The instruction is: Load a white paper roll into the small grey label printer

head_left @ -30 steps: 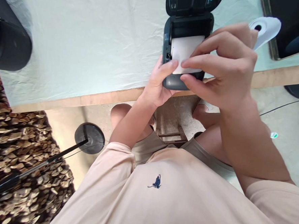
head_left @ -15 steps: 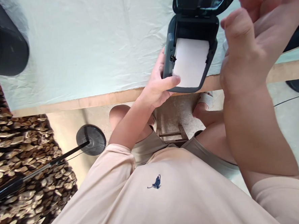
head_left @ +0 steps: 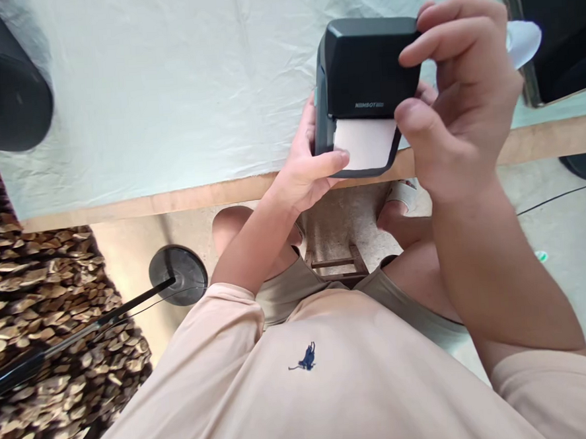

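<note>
A dark label printer point(head_left: 370, 69) marked NIIMBOT is held tilted over the table's front edge. Its black lid is lowered over the body, and white label paper point(head_left: 368, 142) shows below the lid. My left hand point(head_left: 304, 169) is wrapped round the printer's lower left side, thumb lying on the paper's corner and the other fingers partly hidden beneath. At the lid's right edge, my right hand point(head_left: 457, 97) has curled fingers on the upper corner and its thumb by the lower corner.
A pale sheet covers the table point(head_left: 166, 88). A black cylindrical container point(head_left: 9, 84) lies at the left, a black flat object point(head_left: 559, 31) at the right. Behind my right hand is a white object point(head_left: 524, 43). Below are a round stand base point(head_left: 178, 274) and stacked firewood point(head_left: 56, 327).
The printer's lid has swung down from raised to lowered, covering most of the paper. My right hand has moved left and down onto the lid's edge. The left hand keeps its hold.
</note>
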### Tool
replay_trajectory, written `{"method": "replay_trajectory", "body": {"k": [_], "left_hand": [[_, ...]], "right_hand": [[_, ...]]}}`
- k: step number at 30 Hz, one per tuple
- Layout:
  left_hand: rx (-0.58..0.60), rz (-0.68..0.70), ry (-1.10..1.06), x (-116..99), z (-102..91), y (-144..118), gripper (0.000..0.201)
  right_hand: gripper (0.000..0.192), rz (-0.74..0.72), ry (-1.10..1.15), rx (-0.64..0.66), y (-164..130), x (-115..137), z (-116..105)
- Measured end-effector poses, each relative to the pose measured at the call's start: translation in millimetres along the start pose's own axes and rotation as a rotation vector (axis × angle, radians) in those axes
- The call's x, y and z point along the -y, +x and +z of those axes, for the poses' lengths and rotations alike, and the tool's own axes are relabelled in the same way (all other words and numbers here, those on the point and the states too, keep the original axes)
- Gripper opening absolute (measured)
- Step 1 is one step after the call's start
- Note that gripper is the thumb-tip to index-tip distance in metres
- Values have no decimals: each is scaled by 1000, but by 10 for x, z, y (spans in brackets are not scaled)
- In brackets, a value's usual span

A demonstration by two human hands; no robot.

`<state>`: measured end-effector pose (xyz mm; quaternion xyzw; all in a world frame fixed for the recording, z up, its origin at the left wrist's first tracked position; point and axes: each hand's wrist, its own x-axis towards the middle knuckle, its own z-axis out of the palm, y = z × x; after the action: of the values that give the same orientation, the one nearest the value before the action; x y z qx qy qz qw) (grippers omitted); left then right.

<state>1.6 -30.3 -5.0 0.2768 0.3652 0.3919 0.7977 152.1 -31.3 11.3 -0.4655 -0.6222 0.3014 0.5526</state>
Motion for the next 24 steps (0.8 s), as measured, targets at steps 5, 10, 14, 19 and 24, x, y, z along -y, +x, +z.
{"method": "replay_trajectory", "body": {"k": [5,10,14,19,24], "left_hand": [[128,39,-75,14,-70,-5,60],[54,-4,-58,4,-89,-12,29],[61,15,-61,-26,-12,-8,28],[-28,-24,-131,-61,87,1,31],[-128,-26,-196,-55,40,27,38]], "right_hand": [[43,164,239,24,1,-74,77],[63,246,299,189,-10,-38,129],[63,278,290,196,-26,15,133],[61,296,361,224,-32,7,111],[56,219,267,171,-24,-79,64]]}}
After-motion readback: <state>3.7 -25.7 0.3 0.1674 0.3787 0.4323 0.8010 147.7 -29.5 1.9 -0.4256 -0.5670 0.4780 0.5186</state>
